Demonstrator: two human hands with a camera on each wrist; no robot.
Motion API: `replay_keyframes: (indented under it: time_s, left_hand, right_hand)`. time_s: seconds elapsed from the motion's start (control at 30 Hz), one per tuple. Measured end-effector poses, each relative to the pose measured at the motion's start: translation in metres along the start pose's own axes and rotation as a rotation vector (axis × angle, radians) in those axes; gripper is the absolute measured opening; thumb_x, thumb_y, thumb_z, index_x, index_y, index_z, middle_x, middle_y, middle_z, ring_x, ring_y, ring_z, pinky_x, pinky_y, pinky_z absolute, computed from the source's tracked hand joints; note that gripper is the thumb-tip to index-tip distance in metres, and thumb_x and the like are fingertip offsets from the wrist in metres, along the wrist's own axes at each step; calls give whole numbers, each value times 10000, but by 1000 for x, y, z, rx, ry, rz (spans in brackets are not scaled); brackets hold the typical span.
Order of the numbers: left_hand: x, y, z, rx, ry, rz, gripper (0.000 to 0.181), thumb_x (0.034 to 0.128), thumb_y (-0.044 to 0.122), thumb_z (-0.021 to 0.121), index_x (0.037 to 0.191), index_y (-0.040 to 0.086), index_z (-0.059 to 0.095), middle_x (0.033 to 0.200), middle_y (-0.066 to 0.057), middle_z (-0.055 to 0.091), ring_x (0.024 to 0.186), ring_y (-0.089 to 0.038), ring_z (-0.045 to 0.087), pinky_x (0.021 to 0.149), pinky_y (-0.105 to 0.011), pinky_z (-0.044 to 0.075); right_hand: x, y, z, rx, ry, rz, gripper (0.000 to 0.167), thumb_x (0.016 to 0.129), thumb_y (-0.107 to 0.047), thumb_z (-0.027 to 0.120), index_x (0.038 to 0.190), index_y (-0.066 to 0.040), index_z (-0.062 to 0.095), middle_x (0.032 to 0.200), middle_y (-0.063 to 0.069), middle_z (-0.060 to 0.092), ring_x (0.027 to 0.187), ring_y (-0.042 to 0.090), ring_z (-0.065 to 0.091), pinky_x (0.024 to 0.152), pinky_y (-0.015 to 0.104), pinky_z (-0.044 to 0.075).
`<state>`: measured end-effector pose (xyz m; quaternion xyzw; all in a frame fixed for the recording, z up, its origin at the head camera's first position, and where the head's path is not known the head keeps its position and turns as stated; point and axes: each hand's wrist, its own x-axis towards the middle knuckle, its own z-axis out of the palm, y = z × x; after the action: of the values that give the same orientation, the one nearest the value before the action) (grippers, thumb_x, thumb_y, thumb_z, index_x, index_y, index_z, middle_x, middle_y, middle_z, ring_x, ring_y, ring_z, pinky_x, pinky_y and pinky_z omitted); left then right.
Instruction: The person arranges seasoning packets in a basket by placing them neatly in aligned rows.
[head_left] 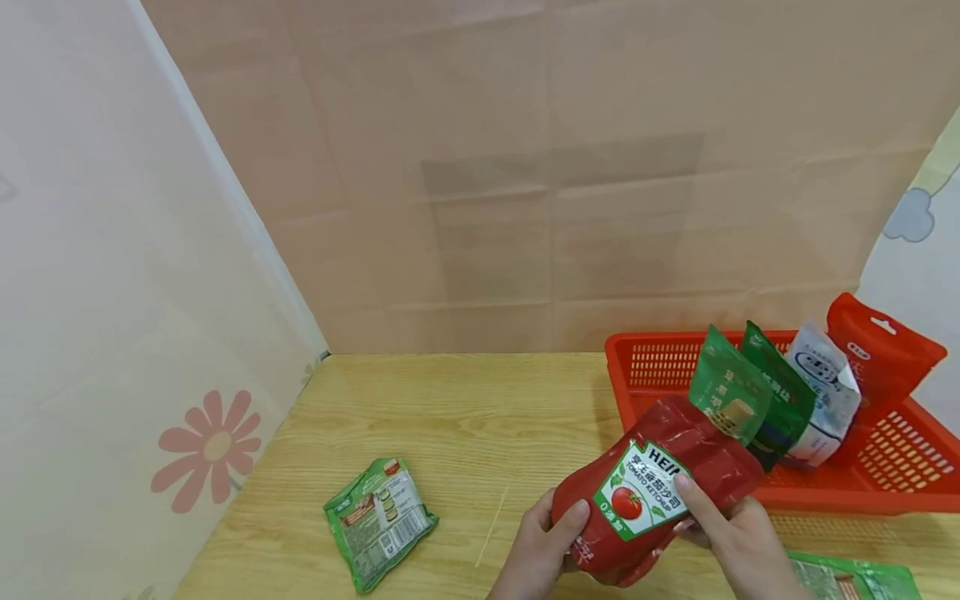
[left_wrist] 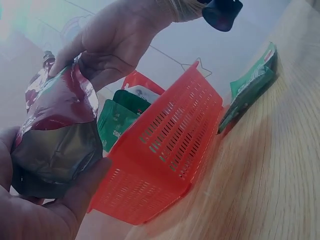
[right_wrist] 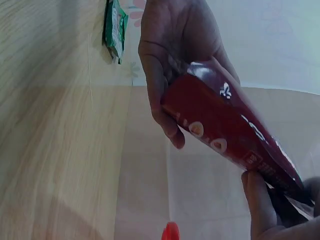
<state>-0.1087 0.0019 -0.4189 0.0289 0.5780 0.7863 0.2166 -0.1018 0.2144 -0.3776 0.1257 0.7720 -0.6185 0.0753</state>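
Observation:
A red tomato ketchup pouch (head_left: 570, 500) with a spout cap (head_left: 737, 414) is held up above the table, its label facing the head camera. My left hand (head_left: 536, 542) grips the pouch's bottom end, thumb on the front. On the opposite end, near the spout, my right hand (head_left: 742, 537) pinches it with the thumb over the label's edge. From the left wrist view, the pouch's dark base (left_wrist: 57, 160) sits between the left thumb and fingers. The right wrist view shows a side of the pouch (right_wrist: 215, 117) stretched between both hands.
A red basket (head_left: 621, 375) stands at the right, holding green pouches (head_left: 723, 379), a white bag (head_left: 825, 375) and a red bag (head_left: 877, 354). One green packet (head_left: 382, 521) lies on the wooden table (head_left: 450, 417) at left; another (head_left: 862, 579) lies in front of the basket.

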Motion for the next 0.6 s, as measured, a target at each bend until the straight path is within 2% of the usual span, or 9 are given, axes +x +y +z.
replay_keyframes:
  time_s: [0.1, 0.23, 0.4, 0.53, 0.6]
  left_hand:
    - [1, 0, 2, 22, -5, 4, 492, 930, 411, 583, 1292, 82, 541, 1058, -38, 668, 906, -142, 663, 738, -289, 578]
    - [4, 0, 9, 61, -20, -14, 480, 921, 443, 586, 1271, 115, 563, 1056, -28, 675, 891, -135, 664, 734, -289, 579]
    - [9, -2, 16, 61, -29, 6, 453, 932, 429, 577, 1257, 113, 569, 1045, -35, 681, 863, -137, 674, 728, -308, 585]
    - [10, -2, 18, 58, -39, 22, 449, 939, 416, 569, 1256, 98, 568, 1037, -39, 684, 847, -137, 680, 721, -312, 586]
    - [11, -2, 19, 59, -38, 9, 449, 935, 433, 570, 1248, 111, 574, 1039, -32, 684, 851, -136, 679, 725, -309, 585]
  right_hand:
    - [1, -4, -5, -87, -30, 75, 746, 974, -482, 455, 1463, 5, 172, 1291, 217, 532, 937, 96, 603, 821, 360, 573]
    - [1, -4, -9, -127, -63, 167, 855, 920, -559, 508, 1449, 10, 151, 1374, 283, 428, 926, 111, 599, 843, 423, 561]
    - [4, -4, -14, -112, -61, 151, 835, 932, -530, 508, 1450, 15, 145, 1333, 265, 470, 922, 107, 605, 840, 414, 566]
    - [4, -7, -23, -92, -74, 110, 780, 954, -472, 504, 1467, -21, 127, 1292, 124, 535, 949, 98, 601, 844, 395, 569]
    - [4, -9, -27, -102, -102, 101, 764, 959, -444, 514, 1466, -22, 129, 1288, 105, 544, 956, 103, 602, 844, 399, 569]
